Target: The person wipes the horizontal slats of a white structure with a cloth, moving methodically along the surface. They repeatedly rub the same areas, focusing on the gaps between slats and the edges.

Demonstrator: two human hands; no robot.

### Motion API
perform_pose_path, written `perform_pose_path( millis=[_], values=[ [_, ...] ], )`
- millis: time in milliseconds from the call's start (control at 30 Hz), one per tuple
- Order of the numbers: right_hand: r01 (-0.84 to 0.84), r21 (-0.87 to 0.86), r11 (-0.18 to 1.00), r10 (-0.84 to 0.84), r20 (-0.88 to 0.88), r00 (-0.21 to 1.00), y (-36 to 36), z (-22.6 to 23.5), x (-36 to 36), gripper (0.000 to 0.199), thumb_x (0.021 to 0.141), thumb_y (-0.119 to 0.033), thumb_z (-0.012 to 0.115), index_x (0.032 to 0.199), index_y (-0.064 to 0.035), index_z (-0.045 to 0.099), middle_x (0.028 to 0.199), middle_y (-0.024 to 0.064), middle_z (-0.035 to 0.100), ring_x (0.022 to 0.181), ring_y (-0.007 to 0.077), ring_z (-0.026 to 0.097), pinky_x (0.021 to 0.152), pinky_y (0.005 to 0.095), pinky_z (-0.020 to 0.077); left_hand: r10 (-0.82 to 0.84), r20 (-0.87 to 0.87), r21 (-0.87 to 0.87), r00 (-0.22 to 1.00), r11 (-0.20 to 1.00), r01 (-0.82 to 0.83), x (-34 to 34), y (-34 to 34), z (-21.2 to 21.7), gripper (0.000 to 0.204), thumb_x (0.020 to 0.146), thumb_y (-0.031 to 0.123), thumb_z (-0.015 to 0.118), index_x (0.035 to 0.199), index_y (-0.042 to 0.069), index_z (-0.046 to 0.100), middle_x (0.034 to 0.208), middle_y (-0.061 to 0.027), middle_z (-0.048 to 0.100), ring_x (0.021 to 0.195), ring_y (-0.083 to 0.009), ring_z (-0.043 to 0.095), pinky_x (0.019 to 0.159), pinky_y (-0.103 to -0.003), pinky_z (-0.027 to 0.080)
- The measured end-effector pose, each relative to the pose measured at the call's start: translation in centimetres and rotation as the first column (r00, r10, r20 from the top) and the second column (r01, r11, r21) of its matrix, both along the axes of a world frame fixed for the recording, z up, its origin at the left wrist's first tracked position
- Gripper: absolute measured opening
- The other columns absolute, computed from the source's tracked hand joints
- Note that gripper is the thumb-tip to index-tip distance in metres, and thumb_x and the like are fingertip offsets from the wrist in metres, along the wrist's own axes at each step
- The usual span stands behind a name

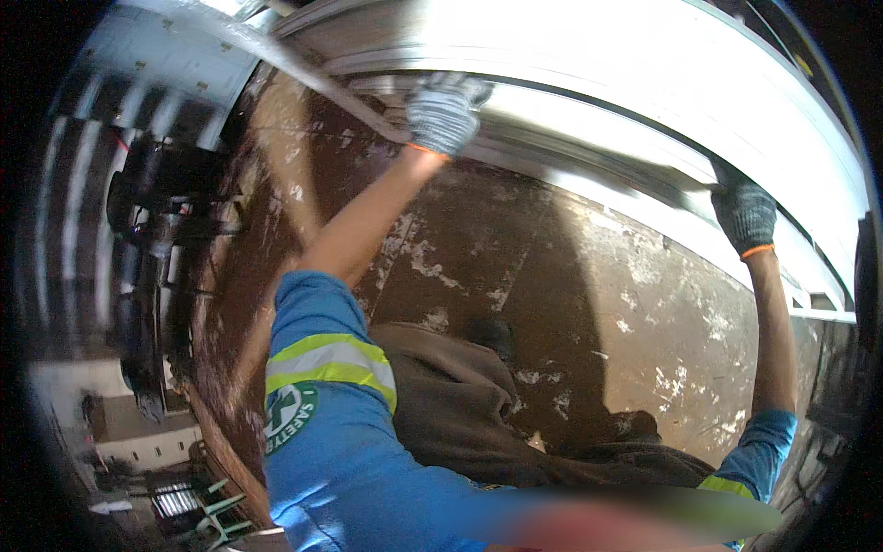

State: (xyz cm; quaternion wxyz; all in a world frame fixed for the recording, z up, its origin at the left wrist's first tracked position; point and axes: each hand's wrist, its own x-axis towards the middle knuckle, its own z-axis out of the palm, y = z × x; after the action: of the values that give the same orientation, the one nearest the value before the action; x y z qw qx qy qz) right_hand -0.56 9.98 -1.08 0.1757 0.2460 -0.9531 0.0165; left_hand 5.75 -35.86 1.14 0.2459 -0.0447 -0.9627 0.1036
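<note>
A long, glossy white panel (pixel 589 55) with ridged edges stretches across the far side, its surface washed out by glare. My left hand (pixel 448 115), in a grey knit glove with an orange cuff, has its fingers curled over the panel's near edge toward the left end. Farther right, my right hand (pixel 745 216) wears a matching glove in shadow and grips the same edge; its fingertips are partly hidden. Just below the hands, a long pale strip with a shiny face (pixel 589 175) runs alongside the panel, separated by a dark gap.
Under the panel lies a worn brown floor (pixel 451 230) with flaked white patches. A pale bar (pixel 340 92) slants in at upper left. Dark machine-like equipment (pixel 152 212) stands at left, near striped panels. A green-legged stand (pixel 216 515) is at lower left.
</note>
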Motion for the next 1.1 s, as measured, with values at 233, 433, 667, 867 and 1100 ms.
perform_pose_path(
  millis=[233, 433, 667, 867, 1100],
  values=[
    [-0.120, 0.055, 0.991, 0.121, -0.007, 0.993, 1.9, -0.1, -0.4, 0.046, 0.081, -0.020, 0.063, 0.127, -0.0131, 0.056, 0.107, 0.0174, 0.064, 0.085, 0.0337, 0.064, 0.074, 0.0420, 0.0543, -0.082, -0.013, 0.310, 0.997, 0.947, 0.082, -1.2, -8.3, -1.3, 0.030, 0.075, 0.013, 0.062, 0.101, 0.025, 0.071, 0.107, -0.0062, 0.066, 0.103, -0.0297, 0.059, 0.094, -0.046, 0.043],
    [-0.004, 0.082, 0.997, -0.003, 0.090, 0.996, 1.2, -0.7, -0.8, 0.051, 0.079, -0.019, 0.064, 0.129, -0.0146, 0.055, 0.108, 0.0173, 0.064, 0.087, 0.0339, 0.064, 0.074, 0.0420, 0.0537, 0.084, 0.096, 0.116, 0.992, 0.989, -0.094, -0.3, -19.5, 0.2, 0.041, 0.079, 0.011, 0.058, 0.114, 0.029, 0.068, 0.108, -0.0071, 0.069, 0.108, -0.0263, 0.061, 0.098, -0.038, 0.046],
    [-0.054, 0.122, 0.991, 0.051, 0.024, 0.998, 0.8, -0.8, -0.8, 0.051, 0.079, -0.019, 0.065, 0.129, -0.0135, 0.056, 0.115, 0.0157, 0.063, 0.096, 0.0322, 0.064, 0.083, 0.0403, 0.0526, -0.168, -0.158, 0.165, 0.973, 0.967, 0.194, 0.2, -9.9, -2.9, 0.032, 0.077, 0.012, 0.064, 0.107, 0.020, 0.071, 0.107, -0.0081, 0.068, 0.098, -0.0288, 0.064, 0.094, -0.039, 0.049],
    [-0.054, 0.136, 0.989, 0.056, -0.006, 0.998, 1.3, -0.6, -0.5, 0.049, 0.080, -0.020, 0.064, 0.128, -0.0143, 0.056, 0.114, 0.0158, 0.064, 0.094, 0.0318, 0.064, 0.081, 0.0398, 0.0533, -0.169, -0.119, 0.922, 0.978, 0.347, 0.172, 0.5, -14.7, -2.1, 0.031, 0.081, 0.010, 0.059, 0.110, 0.010, 0.067, 0.107, -0.0128, 0.067, 0.097, -0.0294, 0.064, 0.089, -0.042, 0.051],
    [0.013, 0.135, 0.991, -0.025, 0.091, 0.995, -0.3, 0.3, -0.2, 0.049, 0.081, -0.022, 0.066, 0.128, -0.0152, 0.057, 0.116, 0.0148, 0.064, 0.095, 0.0300, 0.065, 0.082, 0.0386, 0.0537, -0.221, -0.243, 0.085, 0.944, 0.965, 0.248, 0.4, -8.9, -2.6, 0.034, 0.077, 0.003, 0.060, 0.108, 0.013, 0.069, 0.109, -0.0139, 0.067, 0.097, -0.0285, 0.064, 0.092, -0.039, 0.049]
  ],
)
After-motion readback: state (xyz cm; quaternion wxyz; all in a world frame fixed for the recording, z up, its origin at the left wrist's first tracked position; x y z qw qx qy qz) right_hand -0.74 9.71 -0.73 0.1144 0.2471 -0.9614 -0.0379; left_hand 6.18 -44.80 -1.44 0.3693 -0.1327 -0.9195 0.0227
